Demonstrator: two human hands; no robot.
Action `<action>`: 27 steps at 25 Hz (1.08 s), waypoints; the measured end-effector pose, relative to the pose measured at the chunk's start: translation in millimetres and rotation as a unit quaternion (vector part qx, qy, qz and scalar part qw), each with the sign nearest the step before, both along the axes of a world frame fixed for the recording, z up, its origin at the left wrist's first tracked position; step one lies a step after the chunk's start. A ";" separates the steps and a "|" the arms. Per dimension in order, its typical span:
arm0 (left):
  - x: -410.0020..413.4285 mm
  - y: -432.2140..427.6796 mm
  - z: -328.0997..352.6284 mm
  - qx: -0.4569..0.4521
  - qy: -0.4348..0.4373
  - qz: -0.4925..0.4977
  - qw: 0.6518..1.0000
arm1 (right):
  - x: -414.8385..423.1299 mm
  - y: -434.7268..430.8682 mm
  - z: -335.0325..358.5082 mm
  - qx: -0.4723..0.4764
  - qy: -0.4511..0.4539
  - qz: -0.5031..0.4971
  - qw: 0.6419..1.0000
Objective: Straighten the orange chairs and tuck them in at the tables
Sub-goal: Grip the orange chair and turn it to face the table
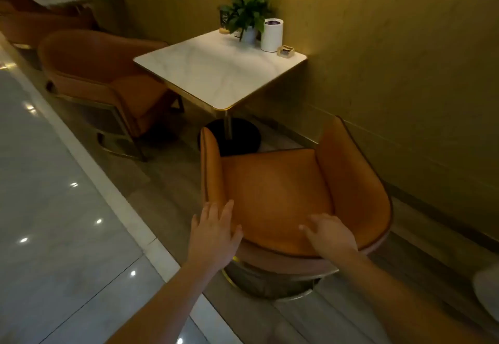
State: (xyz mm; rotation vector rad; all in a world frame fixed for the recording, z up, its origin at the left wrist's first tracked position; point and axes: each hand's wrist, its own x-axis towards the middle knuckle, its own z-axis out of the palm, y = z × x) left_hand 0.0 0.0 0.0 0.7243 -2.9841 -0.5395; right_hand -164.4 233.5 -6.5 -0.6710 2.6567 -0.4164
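Both bare hands are reaching out over the back of the near orange chair (283, 198), which is sitting a little way off the white marble table (216, 73), its seat facing the table's black round base (235, 135) and not tucked under the top. The left hand (213, 233) is hovering flat at the chair's left rear corner, fingers spread wide, holding nothing; whether the palm is touching the backrest edge is hard to tell. The right hand (330, 235) is lying over the curved top of the backrest, fingers loosely splayed and curling slightly, not clamped on anything. Across the table a second orange chair (105, 84) is standing with its seat edge just under the tabletop's far-left side. On the table's wall end a potted plant (248, 14), a white cylinder (272, 35) and a small tray (285, 51) are sitting close together. More orange seating is showing dimly at the upper left.
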 end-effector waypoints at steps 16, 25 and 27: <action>-66.2 44.7 -90.8 0.022 -0.048 0.107 0.993 | -2.5 8.5 -43.3 -0.058 0.176 -0.059 0.981; -72.7 48.0 -95.7 0.054 -0.007 0.144 0.988 | -8.3 5.9 -53.7 -0.041 0.158 -0.108 0.981; -77.1 49.0 -94.0 0.055 -0.011 0.146 0.988 | -13.1 5.2 -54.3 -0.041 0.164 -0.109 0.980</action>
